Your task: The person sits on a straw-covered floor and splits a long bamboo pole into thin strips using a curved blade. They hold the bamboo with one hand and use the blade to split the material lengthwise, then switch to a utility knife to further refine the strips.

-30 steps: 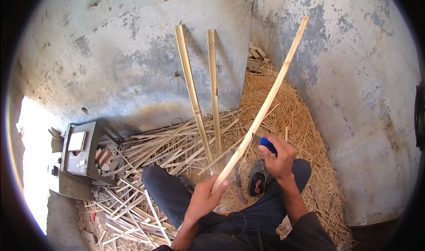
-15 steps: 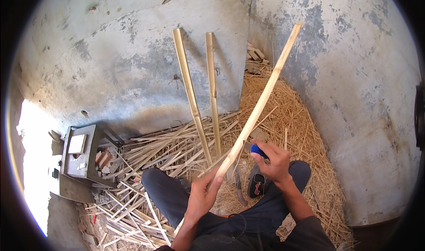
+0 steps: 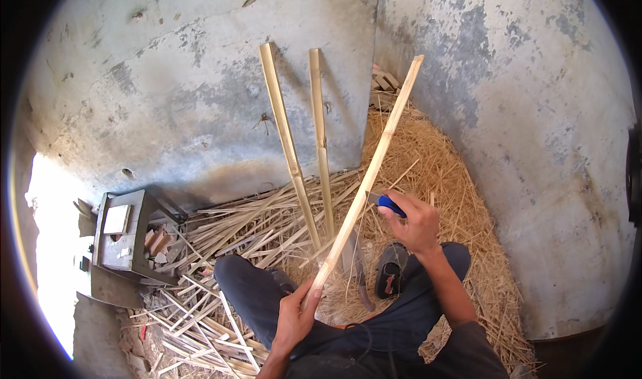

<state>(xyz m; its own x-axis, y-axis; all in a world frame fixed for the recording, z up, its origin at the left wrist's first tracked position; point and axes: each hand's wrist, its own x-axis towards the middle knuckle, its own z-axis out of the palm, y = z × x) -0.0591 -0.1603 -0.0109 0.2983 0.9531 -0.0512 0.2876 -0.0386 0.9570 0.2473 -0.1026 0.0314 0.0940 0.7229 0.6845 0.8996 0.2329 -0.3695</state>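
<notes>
My left hand [image 3: 295,317] is closed round the lower end of a long, pale split bamboo strip [image 3: 372,171], which slants up and away to the right. In my right hand [image 3: 416,224] is a knife with a blue handle [image 3: 391,206]; its blade meets the right edge of the strip about midway along. A thin shaving hangs down from the strip below the blade. Between my bent legs, behind the strip, stands a curved tool [image 3: 360,272] whose kind I cannot make out.
Two bamboo strips [image 3: 284,135] lean on the grey wall [image 3: 200,98] ahead. Loose strips [image 3: 227,228] cover the floor at left, and shavings [image 3: 441,158] heap at right. A worn grey metal box-like stand [image 3: 127,235] holds broken bricks at far left. My shoe [image 3: 391,272] rests among shavings.
My right hand and the knife have moved up along the strip. My left hand has shifted down and left, drawing the strip lower, and its top end has swung left.
</notes>
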